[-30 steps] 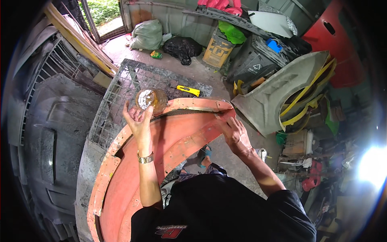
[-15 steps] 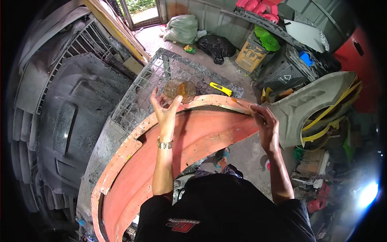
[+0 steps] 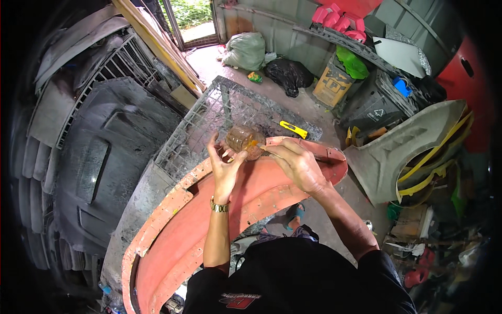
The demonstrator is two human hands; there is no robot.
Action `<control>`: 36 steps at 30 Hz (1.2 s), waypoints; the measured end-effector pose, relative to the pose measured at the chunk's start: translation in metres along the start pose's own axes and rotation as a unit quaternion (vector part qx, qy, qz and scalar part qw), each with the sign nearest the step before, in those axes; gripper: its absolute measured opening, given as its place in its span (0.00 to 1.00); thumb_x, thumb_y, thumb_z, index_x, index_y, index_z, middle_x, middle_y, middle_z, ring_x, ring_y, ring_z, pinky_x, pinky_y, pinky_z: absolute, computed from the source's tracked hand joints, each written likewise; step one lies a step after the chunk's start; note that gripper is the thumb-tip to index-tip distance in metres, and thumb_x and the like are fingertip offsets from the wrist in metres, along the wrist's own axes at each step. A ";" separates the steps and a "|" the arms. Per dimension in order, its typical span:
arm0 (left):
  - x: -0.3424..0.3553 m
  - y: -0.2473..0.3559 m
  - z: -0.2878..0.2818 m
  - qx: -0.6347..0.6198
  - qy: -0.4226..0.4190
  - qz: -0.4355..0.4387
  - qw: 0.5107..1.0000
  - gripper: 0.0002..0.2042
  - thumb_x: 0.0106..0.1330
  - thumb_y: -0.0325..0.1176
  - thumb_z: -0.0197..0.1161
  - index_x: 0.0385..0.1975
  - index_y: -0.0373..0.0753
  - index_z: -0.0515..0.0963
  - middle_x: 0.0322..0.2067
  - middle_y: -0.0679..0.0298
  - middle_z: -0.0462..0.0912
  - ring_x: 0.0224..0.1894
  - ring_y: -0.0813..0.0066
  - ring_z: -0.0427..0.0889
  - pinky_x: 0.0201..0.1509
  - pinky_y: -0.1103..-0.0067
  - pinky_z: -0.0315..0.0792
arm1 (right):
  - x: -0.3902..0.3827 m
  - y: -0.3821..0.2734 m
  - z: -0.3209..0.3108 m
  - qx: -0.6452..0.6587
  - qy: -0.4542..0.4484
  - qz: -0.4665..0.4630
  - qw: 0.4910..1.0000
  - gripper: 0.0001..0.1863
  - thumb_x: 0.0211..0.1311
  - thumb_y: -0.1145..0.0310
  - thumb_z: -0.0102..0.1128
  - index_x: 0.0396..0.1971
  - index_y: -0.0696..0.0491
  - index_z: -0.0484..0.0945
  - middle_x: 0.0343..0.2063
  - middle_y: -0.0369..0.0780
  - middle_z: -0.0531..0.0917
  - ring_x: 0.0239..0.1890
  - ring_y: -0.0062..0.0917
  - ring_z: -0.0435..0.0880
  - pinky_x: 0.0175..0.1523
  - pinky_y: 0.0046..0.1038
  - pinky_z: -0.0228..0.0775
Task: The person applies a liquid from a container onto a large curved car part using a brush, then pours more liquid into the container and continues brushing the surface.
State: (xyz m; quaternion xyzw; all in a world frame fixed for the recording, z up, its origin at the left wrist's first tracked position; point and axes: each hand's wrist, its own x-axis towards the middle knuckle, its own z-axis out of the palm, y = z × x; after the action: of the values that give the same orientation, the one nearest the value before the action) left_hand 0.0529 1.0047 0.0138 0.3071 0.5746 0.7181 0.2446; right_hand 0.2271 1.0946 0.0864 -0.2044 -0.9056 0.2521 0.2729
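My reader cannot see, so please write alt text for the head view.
Someone's left hand holds a tilted transparent jar by the far rim of a curved salmon-orange panel, the right hand close beside. A yellow utility knife lies on the stained table.

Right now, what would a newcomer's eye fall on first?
Probably the long pink panel curving up from the lower left. Then the brownish clear jar, tilted in the left hand's grip by the panel's far edge. The yellow cutter stands out too, lying on the dark table beyond.

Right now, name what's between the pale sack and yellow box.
In the head view, mainly a black plastic bag lies between the pale sack and the yellow box.
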 end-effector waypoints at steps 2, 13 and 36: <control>-0.003 -0.001 -0.003 -0.012 -0.011 -0.007 1.000 0.41 0.51 0.28 0.71 0.63 0.41 0.52 0.45 0.64 0.64 0.44 0.77 0.66 0.48 0.81 0.68 | 0.003 -0.001 0.003 -0.018 -0.006 -0.009 1.000 0.12 0.56 0.73 0.57 0.42 0.55 0.77 0.41 0.45 0.77 0.43 0.38 0.79 0.45 0.34 0.74; 0.002 -0.017 0.012 0.056 0.012 -0.029 0.998 0.43 0.48 0.37 0.75 0.62 0.38 0.53 0.45 0.59 0.64 0.42 0.75 0.69 0.45 0.81 0.70 | -0.008 0.048 0.035 0.333 0.058 0.270 0.902 0.10 0.64 0.70 0.50 0.36 0.61 0.76 0.20 0.36 0.77 0.23 0.19 0.74 0.29 0.22 0.66; 0.019 -0.016 -0.008 -0.029 0.105 -0.041 0.993 0.44 0.46 0.38 0.77 0.60 0.37 0.55 0.45 0.59 0.63 0.46 0.73 0.66 0.49 0.77 0.69 | -0.050 0.055 0.057 0.208 0.025 0.299 0.931 0.10 0.62 0.73 0.54 0.41 0.59 0.79 0.22 0.34 0.78 0.24 0.14 0.75 0.28 0.19 0.66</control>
State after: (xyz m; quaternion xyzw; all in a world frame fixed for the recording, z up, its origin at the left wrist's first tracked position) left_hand 0.0337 1.0166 0.0003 0.1988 0.5885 0.7519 0.2209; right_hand 0.2447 1.0930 -0.0055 -0.4110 -0.7222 0.4999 0.2441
